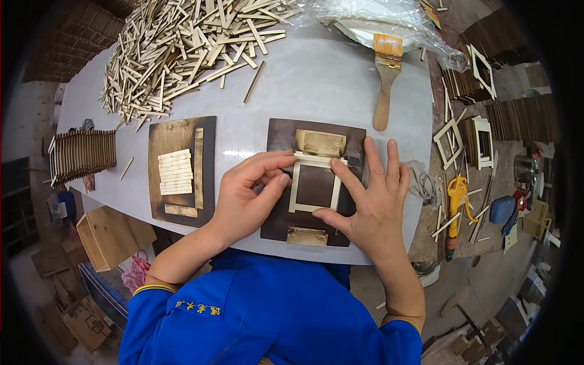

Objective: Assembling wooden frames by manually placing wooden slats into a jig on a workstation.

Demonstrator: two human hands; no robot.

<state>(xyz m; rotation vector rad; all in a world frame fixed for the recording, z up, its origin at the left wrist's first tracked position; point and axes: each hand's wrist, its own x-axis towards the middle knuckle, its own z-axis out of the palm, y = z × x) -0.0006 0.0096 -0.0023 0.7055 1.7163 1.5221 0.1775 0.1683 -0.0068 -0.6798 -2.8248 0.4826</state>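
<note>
A pale wooden frame [294, 193] made of thin strips lies on a dark brown board [280, 222] right in front of me. My left hand [248, 193] is at its upper left corner, the index fingertip touching the end of the top strip and the other fingers curled. Spread along the right side, my right hand [377, 210] spans the frame, index finger at the upper right corner and thumb near the lower right one. Scorched-looking wooden blocks [320, 143] sit on the board above and below the frame.
Left of the frame, a second board [159, 131] carries a row of short pale strips [175, 173]. A heap of loose sticks [182, 55] covers the far left. Stacked slats [83, 156], a wide brush [383, 91], clear plastic [389, 15] and a yellow tool [456, 194] lie around.
</note>
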